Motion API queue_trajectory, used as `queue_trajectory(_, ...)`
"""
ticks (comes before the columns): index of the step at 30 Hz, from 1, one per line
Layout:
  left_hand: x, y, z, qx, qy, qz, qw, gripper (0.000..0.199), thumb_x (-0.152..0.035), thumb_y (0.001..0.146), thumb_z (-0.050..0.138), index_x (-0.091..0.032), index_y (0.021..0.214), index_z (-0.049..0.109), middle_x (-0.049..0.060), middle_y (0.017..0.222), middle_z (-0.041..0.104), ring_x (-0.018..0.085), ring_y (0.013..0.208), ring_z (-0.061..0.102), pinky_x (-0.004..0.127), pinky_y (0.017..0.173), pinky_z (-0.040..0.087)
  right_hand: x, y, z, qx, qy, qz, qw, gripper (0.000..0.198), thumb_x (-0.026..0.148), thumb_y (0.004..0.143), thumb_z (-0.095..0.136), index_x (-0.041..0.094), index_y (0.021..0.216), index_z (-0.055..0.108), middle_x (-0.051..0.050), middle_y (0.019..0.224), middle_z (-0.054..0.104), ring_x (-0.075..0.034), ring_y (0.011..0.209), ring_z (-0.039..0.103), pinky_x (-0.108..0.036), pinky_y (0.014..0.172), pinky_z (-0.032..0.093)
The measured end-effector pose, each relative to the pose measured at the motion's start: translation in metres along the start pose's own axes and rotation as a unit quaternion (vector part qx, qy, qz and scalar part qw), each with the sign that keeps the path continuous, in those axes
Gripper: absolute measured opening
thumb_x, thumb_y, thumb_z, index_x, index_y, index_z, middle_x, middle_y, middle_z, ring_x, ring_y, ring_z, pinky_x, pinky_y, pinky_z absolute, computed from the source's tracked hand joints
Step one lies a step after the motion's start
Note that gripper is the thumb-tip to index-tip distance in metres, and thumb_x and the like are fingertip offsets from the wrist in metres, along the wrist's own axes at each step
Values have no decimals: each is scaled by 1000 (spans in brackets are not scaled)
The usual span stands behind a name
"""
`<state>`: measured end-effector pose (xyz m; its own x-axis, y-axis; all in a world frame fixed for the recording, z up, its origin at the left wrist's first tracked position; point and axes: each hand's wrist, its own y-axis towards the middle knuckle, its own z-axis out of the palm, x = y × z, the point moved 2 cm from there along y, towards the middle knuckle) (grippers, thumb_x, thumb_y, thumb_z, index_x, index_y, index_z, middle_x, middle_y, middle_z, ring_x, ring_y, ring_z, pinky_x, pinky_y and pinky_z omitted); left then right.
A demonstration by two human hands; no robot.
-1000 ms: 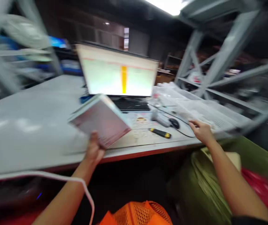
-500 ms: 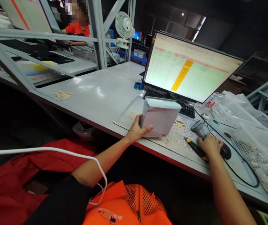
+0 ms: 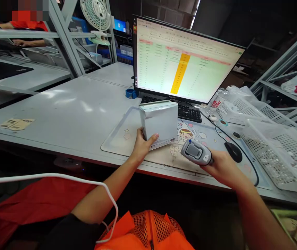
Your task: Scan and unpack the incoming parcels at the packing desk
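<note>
My left hand (image 3: 144,144) grips a white box (image 3: 160,121) by its lower left corner, thumb across the near face. The box is tilted above the desk mat, and a small barcode shows along its bottom edge. In my right hand (image 3: 222,165) is a grey barcode scanner (image 3: 196,152), held over the mat's front edge with its head pointing left toward the box. The fingers wrapped round the scanner's handle are mostly hidden.
Behind the box stand a keyboard (image 3: 188,113) and a lit monitor (image 3: 185,62). A black mouse (image 3: 233,152), a cable and white perforated baskets (image 3: 270,156) lie to the right. Blue tape (image 3: 131,93) sits left of the monitor. A co-worker's arm (image 3: 30,42) shows beyond the metal frame.
My right hand has lifted the scanner off the mat and turned it toward the box. The utility knife beside it no longer shows. The view has shifted; the box stays in my left hand.
</note>
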<state>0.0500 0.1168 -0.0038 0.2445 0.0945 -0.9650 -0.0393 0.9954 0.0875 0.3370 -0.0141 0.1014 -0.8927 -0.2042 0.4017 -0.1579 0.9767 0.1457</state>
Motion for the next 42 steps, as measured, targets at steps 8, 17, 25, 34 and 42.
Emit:
queue_trajectory(8, -21, -1, -29, 30, 89, -2, 996, 85, -60, 75, 86, -20, 137, 44, 17, 139, 62, 33, 131, 62, 48, 111, 51, -72, 38, 11, -41, -110, 96, 988, 17, 40, 89, 64, 24, 96, 67, -7, 90, 75, -30, 84, 71, -35, 71, 48)
queue_trajectory(17, -30, -1, -129, 49, 445, 35, 894, 90, -77, 73, 75, -22, 139, 51, 17, 132, 69, 44, 126, 64, 59, 107, 51, -178, 88, 26, -79, -201, 260, 941, 72, 43, 97, 60, 8, 158, 46, -25, 146, 62, -37, 131, 63, -47, 107, 49)
queue_trajectory(25, -26, -4, -129, 7, 509, 23, 861, 82, -79, 73, 67, -20, 130, 58, 19, 127, 71, 45, 123, 64, 57, 104, 52, -99, 192, 42, -146, -67, 166, 973, 56, 37, 101, 55, 9, 150, 57, -21, 148, 62, -34, 138, 56, -44, 119, 43)
queue_trajectory(34, -20, -4, -137, 3, 517, 50, 855, 81, -78, 75, 70, -22, 133, 60, 15, 121, 73, 43, 116, 68, 52, 98, 57, -77, 242, 122, -180, -72, 236, 952, 73, 33, 104, 48, 13, 171, 25, -21, 178, 15, -40, 164, 8, -60, 130, 16)
queue_trajectory(42, -23, -5, -135, -10, 499, 39, 866, 83, -81, 71, 70, -22, 129, 62, 16, 123, 74, 44, 120, 67, 56, 102, 55, -80, 245, 122, -120, -102, 256, 954, 65, 35, 106, 42, 12, 167, 39, -17, 180, 15, -36, 166, 8, -58, 132, 13)
